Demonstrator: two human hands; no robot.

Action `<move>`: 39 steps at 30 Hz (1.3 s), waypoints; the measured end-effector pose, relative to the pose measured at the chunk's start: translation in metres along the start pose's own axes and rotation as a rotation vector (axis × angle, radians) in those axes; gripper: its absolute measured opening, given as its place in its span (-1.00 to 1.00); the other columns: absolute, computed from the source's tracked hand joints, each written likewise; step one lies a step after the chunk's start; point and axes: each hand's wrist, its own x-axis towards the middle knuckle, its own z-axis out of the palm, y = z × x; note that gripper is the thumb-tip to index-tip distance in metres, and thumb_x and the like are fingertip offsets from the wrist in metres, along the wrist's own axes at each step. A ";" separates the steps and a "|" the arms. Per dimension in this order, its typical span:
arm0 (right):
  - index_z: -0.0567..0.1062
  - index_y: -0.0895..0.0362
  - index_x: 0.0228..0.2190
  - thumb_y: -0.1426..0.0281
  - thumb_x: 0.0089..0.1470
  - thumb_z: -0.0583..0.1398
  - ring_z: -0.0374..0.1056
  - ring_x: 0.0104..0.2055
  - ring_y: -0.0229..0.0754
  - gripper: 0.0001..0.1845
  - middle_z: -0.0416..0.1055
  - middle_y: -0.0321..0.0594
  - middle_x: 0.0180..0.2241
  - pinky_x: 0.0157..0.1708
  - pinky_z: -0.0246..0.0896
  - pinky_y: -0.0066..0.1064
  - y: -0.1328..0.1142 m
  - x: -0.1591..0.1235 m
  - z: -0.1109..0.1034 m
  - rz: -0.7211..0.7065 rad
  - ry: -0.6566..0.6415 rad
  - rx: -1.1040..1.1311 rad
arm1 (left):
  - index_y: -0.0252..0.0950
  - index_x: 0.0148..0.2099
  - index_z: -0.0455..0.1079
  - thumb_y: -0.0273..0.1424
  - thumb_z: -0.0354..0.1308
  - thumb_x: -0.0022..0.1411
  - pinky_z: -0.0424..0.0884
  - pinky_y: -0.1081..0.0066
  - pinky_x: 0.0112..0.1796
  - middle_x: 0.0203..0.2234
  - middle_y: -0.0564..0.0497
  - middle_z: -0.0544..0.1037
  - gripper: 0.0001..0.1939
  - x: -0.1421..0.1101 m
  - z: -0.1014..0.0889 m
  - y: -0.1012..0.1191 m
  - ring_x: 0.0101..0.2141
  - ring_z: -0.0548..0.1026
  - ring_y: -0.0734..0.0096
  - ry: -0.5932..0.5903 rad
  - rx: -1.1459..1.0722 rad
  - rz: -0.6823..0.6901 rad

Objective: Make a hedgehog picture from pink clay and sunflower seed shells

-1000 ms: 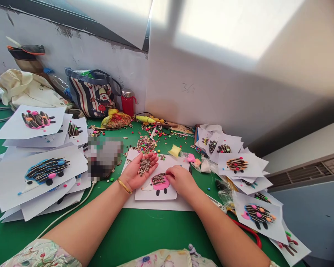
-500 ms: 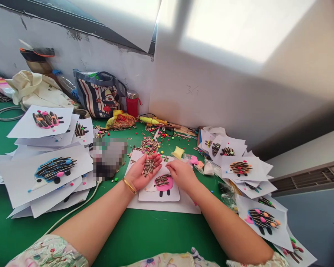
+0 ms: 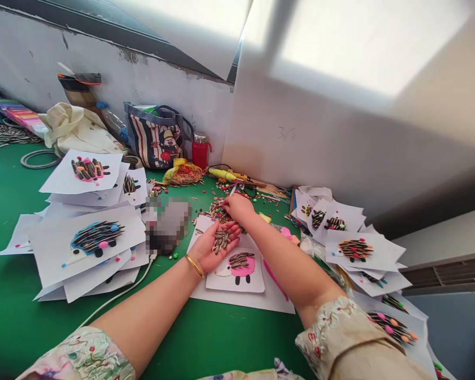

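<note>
My left hand (image 3: 211, 249) is palm up and loosely cupped, with a small heap of striped sunflower seeds (image 3: 221, 240) lying in it. Just right of it and lower is a white card (image 3: 217, 282) bearing a pink clay hedgehog (image 3: 248, 268). Seeds form spines along the hedgehog's upper part, and two dark feet show below. My right hand (image 3: 239, 208) reaches over the loose seed pile (image 3: 214, 211) behind the left hand. Its fingertips are drawn together at the pile; whatever is between them is too small to make out. A larger white sheet (image 3: 201, 292) lies beneath the card.
Stacked hedgehog cards stand at left (image 3: 49, 258) and right (image 3: 383, 253). Clay packets (image 3: 287, 234) lie partly behind my right forearm. A blurred dark object with a white cable (image 3: 140, 279) is left of my hands. A striped bag (image 3: 154, 140) and red bottle (image 3: 200, 153) stand by the wall.
My right hand has moved from above the pink hedgehog, away from me and leftward to the seed pile. My left hand still holds its seeds. The camera view has shifted slightly left.
</note>
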 end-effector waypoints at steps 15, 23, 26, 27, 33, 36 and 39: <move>0.55 0.01 -0.22 0.34 0.21 0.07 0.41 -0.21 -0.22 -0.75 0.55 -0.31 -0.24 -0.28 0.20 -0.47 0.023 -0.073 -0.024 0.033 0.149 0.183 | -0.43 -0.13 0.46 -0.25 -0.05 0.41 0.48 0.23 -0.04 -0.22 -0.18 0.59 -0.63 -0.001 0.001 0.000 -0.18 0.59 0.27 0.006 0.011 0.010; 0.59 0.04 -0.28 0.41 0.12 0.13 0.44 -0.20 -0.17 -0.78 0.56 -0.23 -0.27 -0.15 0.29 -0.34 0.045 -0.179 -0.006 0.045 0.189 0.574 | -0.42 -0.13 0.46 -0.27 -0.04 0.41 0.46 0.21 -0.01 -0.18 -0.20 0.58 -0.65 -0.001 0.000 -0.001 -0.11 0.56 0.23 0.001 0.032 0.024; 0.57 0.04 -0.28 0.45 0.09 0.15 0.42 -0.20 -0.17 -0.79 0.54 -0.24 -0.27 -0.17 0.29 -0.34 0.041 -0.194 0.003 0.051 0.160 0.567 | -0.42 -0.13 0.46 -0.28 -0.05 0.41 0.46 0.21 0.00 -0.19 -0.20 0.58 -0.66 0.000 -0.002 -0.001 -0.10 0.56 0.23 -0.017 0.037 0.020; 0.56 0.04 -0.28 0.46 0.09 0.15 0.41 -0.21 -0.18 -0.80 0.54 -0.24 -0.27 -0.19 0.28 -0.35 0.040 -0.195 0.006 0.055 0.142 0.546 | -0.42 -0.12 0.46 -0.28 -0.04 0.41 0.46 0.21 0.00 -0.18 -0.21 0.58 -0.66 0.001 -0.002 -0.001 -0.10 0.56 0.23 -0.021 0.037 0.019; 0.54 0.05 -0.28 0.49 0.11 0.17 0.39 -0.22 -0.18 -0.83 0.52 -0.25 -0.29 -0.20 0.24 -0.37 0.033 -0.193 0.009 -0.011 0.124 0.411 | -0.43 -0.10 0.45 -0.29 -0.07 0.42 0.46 0.20 0.00 -0.18 -0.21 0.58 -0.65 0.002 -0.003 -0.001 -0.09 0.56 0.23 -0.018 0.036 0.013; 0.54 0.05 -0.31 0.50 0.12 0.19 0.38 -0.22 -0.18 -0.85 0.51 -0.26 -0.31 -0.19 0.23 -0.38 0.031 -0.193 0.009 -0.055 0.136 0.389 | -0.42 -0.10 0.45 -0.28 -0.07 0.42 0.46 0.20 0.00 -0.18 -0.21 0.58 -0.65 0.001 -0.002 0.000 -0.09 0.56 0.23 -0.015 0.031 0.009; 0.54 0.05 -0.32 0.50 0.13 0.20 0.37 -0.19 -0.17 -0.87 0.50 -0.25 -0.30 -0.16 0.23 -0.38 0.030 -0.192 0.011 -0.077 0.154 0.387 | -0.42 -0.10 0.45 -0.28 -0.07 0.42 0.45 0.20 0.00 -0.17 -0.21 0.57 -0.65 0.001 -0.002 -0.001 -0.09 0.55 0.24 -0.015 0.033 0.011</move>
